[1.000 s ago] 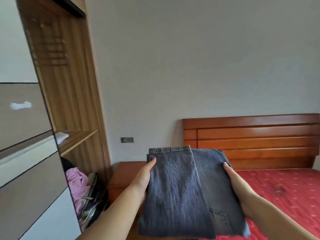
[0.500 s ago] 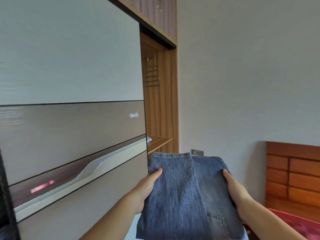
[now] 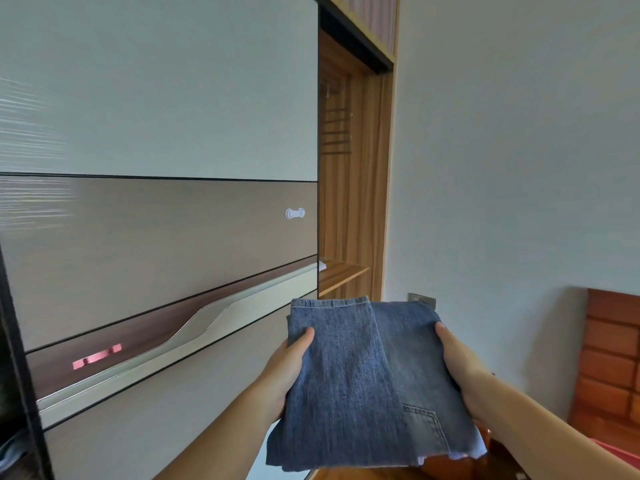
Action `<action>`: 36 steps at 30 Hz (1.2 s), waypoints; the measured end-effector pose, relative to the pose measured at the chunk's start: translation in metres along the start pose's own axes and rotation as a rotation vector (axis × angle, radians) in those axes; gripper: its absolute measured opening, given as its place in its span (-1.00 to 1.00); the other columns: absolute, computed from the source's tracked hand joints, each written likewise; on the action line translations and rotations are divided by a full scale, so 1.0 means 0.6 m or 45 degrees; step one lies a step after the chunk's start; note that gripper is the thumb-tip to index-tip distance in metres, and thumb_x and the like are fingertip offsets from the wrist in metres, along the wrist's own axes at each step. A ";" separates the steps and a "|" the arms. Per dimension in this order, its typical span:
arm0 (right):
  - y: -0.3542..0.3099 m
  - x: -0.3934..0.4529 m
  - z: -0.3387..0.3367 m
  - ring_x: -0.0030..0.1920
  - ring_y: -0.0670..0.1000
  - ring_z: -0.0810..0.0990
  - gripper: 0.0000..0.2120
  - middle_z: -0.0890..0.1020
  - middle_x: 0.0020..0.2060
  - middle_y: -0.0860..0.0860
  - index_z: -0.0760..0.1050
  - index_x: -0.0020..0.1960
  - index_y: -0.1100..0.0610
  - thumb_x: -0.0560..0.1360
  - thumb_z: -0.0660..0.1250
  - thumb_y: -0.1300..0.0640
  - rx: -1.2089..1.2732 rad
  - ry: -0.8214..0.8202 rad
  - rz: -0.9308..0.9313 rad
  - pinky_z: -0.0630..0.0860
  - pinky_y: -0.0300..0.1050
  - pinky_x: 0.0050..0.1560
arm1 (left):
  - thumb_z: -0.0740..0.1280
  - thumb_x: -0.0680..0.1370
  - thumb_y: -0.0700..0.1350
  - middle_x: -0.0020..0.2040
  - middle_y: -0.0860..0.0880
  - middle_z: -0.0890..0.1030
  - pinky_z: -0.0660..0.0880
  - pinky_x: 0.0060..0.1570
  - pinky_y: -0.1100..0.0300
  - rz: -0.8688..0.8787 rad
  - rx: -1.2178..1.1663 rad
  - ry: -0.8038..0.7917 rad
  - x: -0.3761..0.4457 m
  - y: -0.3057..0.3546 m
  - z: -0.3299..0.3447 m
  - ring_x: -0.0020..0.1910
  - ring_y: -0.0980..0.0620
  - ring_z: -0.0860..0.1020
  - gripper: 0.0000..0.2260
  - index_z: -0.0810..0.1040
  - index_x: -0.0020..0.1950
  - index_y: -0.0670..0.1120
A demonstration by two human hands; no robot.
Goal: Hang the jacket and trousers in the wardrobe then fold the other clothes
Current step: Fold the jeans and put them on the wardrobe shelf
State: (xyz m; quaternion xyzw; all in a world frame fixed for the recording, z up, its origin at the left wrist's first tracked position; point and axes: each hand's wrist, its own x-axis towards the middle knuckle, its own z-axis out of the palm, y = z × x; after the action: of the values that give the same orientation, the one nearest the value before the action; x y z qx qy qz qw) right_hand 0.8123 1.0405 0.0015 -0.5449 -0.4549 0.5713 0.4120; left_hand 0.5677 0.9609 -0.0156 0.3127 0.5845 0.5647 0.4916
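Head cam: I hold the folded jeans (image 3: 367,382) flat in front of me, in the air, at chest level, facing the wardrobe (image 3: 159,237). My left hand (image 3: 280,372) grips their left edge, thumb on top of the denim, remaining fingers hidden underneath. My right hand (image 3: 460,368) grips the right edge the same way, thumb over the top, fingers under. Both forearms are bare. The jeans are blue denim, folded into a rough rectangle, one leg hem at the far end, a back pocket corner near me on the right, a frayed pale edge at the near bottom.

Room: the sliding door (image 3: 156,98) of the wardrobe fills the left half, pale top panel, brown middle panel, a curved metallic handle strip (image 3: 194,327) below it, then a pale lower panel. A small white knob-like fitting (image 3: 295,213) sits on the brown panel near its right edge. Right of the door is an open wooden compartment (image 3: 349,174) with a shelf (image 3: 341,273) and thin horizontal rods high up. A plain pale wall (image 3: 512,150) is on the right, with a wall socket (image 3: 421,299) just beyond the far edge of the jeans. A reddish wooden headboard (image 3: 609,368) is at the far right. Brown wooden furniture shows under the jeans; I can't tell what it is.
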 end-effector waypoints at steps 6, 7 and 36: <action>-0.027 0.126 -0.031 0.13 0.21 0.58 -0.41 0.59 0.16 0.19 0.45 0.34 0.23 0.60 0.12 -0.23 -0.014 0.000 -0.037 0.48 0.14 0.27 | 0.29 0.55 0.22 0.12 -0.08 0.65 0.56 -0.01 0.05 -0.026 0.022 0.073 0.081 0.028 0.069 0.06 -0.11 0.63 -0.54 0.49 0.34 0.00; -0.032 0.151 -0.041 0.13 0.20 0.57 -0.42 0.59 0.16 0.19 0.46 0.33 0.24 0.60 0.13 -0.22 -0.005 -0.010 -0.046 0.47 0.14 0.28 | 0.29 0.55 0.22 0.10 -0.08 0.65 0.56 -0.04 0.06 -0.021 0.018 0.092 0.092 0.036 0.087 0.05 -0.10 0.63 -0.55 0.50 0.33 -0.02; -0.199 0.924 -0.010 0.05 0.22 0.60 -0.49 0.64 0.02 0.20 0.57 0.11 0.24 0.56 0.23 -0.22 0.057 -0.076 0.075 0.50 0.13 0.20 | 0.32 0.54 0.20 -0.09 -0.01 0.65 0.47 -0.20 0.16 -0.097 -0.125 0.117 0.854 0.139 0.281 -0.08 -0.01 0.62 -0.71 0.58 0.04 0.00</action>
State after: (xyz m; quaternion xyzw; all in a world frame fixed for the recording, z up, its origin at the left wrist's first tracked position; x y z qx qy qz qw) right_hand 0.7783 1.6062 -0.0202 -0.5315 -0.4378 0.6092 0.3934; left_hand 0.5436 1.5060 -0.0278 0.2394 0.5895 0.5873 0.5002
